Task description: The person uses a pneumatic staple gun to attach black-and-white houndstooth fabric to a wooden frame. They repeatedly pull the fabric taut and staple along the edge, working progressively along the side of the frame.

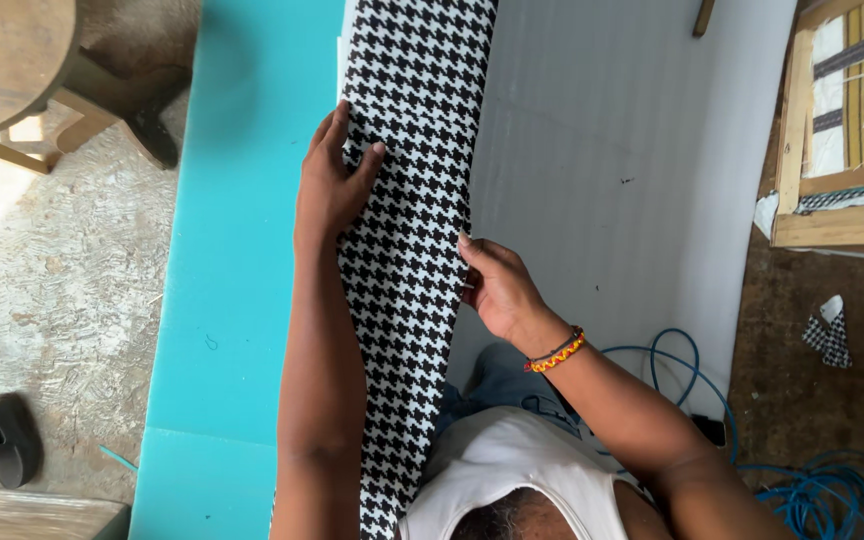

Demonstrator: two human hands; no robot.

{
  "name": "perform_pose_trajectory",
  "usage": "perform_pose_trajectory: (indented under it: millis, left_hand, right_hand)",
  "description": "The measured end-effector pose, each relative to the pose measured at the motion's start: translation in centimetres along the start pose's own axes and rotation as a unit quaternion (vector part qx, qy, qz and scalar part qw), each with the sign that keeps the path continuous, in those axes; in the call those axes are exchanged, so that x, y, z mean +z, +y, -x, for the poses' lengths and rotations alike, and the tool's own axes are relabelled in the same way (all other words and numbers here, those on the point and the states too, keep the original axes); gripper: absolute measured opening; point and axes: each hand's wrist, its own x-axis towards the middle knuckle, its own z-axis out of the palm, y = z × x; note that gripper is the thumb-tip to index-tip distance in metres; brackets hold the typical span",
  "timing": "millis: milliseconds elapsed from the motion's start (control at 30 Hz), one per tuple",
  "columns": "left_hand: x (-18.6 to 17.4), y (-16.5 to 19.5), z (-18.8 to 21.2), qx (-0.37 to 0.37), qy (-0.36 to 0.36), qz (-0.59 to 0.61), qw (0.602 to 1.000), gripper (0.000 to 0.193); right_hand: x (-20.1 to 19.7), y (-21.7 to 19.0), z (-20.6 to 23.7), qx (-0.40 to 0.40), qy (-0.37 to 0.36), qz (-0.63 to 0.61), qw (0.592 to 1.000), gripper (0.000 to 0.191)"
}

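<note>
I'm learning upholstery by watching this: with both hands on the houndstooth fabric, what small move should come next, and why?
Probably slide the left hand further up the houndstooth fabric to flatten it. That hand presses flat on the strip's left edge beside the teal foam, while the right hand pinches the opposite edge lower down. Above both hands the strip lies unheld.

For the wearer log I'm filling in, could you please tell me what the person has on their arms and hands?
Both arms are bare, with no sleeves or gloves. The right hand has a beaded bracelet at the wrist, in dark, red, orange and yellow. The left hand shows no ring, watch or band. The top is white and sleeveless.
</note>
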Motion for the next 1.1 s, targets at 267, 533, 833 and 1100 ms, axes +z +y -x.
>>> perform_pose_trajectory:
  millis: [267, 533, 833, 1100]
  left_hand:
    - [-2.3, -6.6, 0.0, -0.018, -0.117, 0.216, 0.969, 0.069]
    - [-0.3, -1.8, 3.1, 0.024, -0.053, -0.176, 0.983, 0.078]
    - [4.6, 6.9, 10.1, 0.104, -0.028, -0.450, 0.886, 0.062]
    - [6.7, 7.7, 11.8, 0.043, -0.121, -0.409, 0.904, 0.056]
  right_hand:
    - [2.2, 0.1, -2.5, -0.019, 0.096, -0.003, 0.995, 0.037]
    - [1.0, 4.0, -6.8, -0.179, 0.160, 0.078, 0.968, 0.045]
    - [0.2, 5.0, -7.6, -0.223, 0.138, 0.094, 0.961, 0.047]
    - [-1.9, 7.1, -8.1, -0.189, 0.038, 0.098, 0.976, 0.039]
